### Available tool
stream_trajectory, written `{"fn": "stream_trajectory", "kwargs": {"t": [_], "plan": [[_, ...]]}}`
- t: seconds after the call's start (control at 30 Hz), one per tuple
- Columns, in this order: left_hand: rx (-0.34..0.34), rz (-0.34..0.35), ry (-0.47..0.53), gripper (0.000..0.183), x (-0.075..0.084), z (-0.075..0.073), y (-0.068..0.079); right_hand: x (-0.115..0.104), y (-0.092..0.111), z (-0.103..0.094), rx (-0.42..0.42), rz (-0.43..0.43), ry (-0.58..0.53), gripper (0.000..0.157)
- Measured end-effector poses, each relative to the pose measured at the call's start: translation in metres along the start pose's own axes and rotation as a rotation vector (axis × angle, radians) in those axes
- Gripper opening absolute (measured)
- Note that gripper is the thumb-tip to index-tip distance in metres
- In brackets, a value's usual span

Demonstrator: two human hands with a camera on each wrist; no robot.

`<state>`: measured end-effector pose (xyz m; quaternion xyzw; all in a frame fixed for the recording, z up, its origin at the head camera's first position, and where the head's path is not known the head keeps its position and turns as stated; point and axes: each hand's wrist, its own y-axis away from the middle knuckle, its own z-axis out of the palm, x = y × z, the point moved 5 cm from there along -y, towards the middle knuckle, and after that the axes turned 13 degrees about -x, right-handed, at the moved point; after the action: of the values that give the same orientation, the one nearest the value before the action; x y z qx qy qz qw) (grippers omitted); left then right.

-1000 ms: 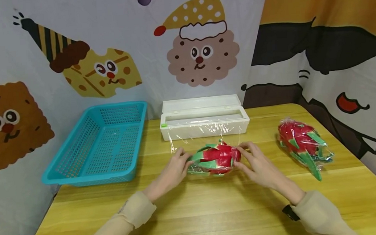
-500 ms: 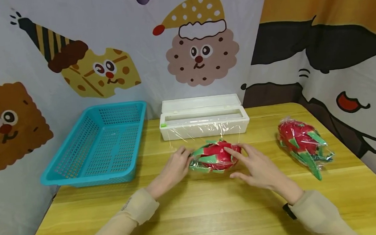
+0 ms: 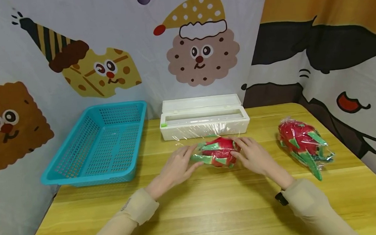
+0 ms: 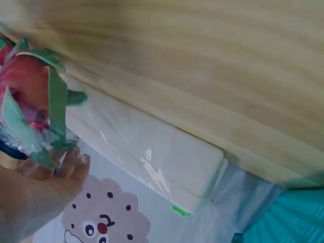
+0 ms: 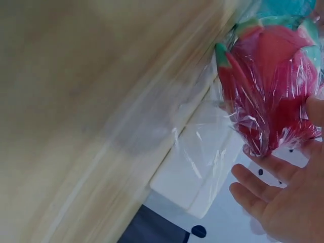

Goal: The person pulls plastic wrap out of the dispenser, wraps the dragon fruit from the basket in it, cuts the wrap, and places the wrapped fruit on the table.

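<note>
A red dragon fruit with green leaf tips (image 3: 219, 152) lies between both hands at the middle of the table, wrapped in clear, shiny film. My left hand (image 3: 177, 166) holds its leafy left end, fingers behind and thumb in front. In the left wrist view, the fingertips press into film by the green tips. My right hand (image 3: 254, 156) holds the red right end between thumb and fingers. Behind the fruit stands a white cling film box (image 3: 205, 129), lid raised. Clear film (image 5: 195, 152) stretches from its front edge toward the fruit.
A second film-wrapped dragon fruit (image 3: 299, 139) lies on the right of the wooden table (image 3: 211, 214). A blue perforated basket (image 3: 133, 161) stands at the left. A cartoon-printed cloth (image 3: 150, 43) hangs close behind the table.
The dragon fruit has turned and shifted slightly back toward the box. My right hand let its thumb come away, then took the right end again. My left thumb has spread lower.
</note>
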<state>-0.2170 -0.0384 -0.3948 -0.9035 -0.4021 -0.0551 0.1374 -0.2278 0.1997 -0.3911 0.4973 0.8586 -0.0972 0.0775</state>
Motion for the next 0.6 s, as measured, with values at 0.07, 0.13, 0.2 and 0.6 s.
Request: {"fn": "stream_trajectory", "kwargs": {"t": [0.07, 0.13, 0.2, 0.6], "plan": [[-0.013, 0.002, -0.017, 0.067, -0.001, 0.001, -0.003, 0.005, -0.004, 0.002, -0.035, 0.034, -0.03, 0.056], [-0.024, 0.0, -0.017, 0.07, -0.002, 0.002, -0.006, 0.008, -0.007, 0.003, -0.065, 0.062, -0.056, 0.056], [-0.04, -0.01, -0.006, 0.072, -0.004, 0.003, -0.008, 0.011, -0.011, 0.005, -0.085, 0.08, -0.073, 0.057], [-0.138, -0.098, 0.048, 0.085, -0.016, 0.015, -0.021, 0.018, -0.032, 0.004, -0.121, 0.127, -0.19, 0.062]]}}
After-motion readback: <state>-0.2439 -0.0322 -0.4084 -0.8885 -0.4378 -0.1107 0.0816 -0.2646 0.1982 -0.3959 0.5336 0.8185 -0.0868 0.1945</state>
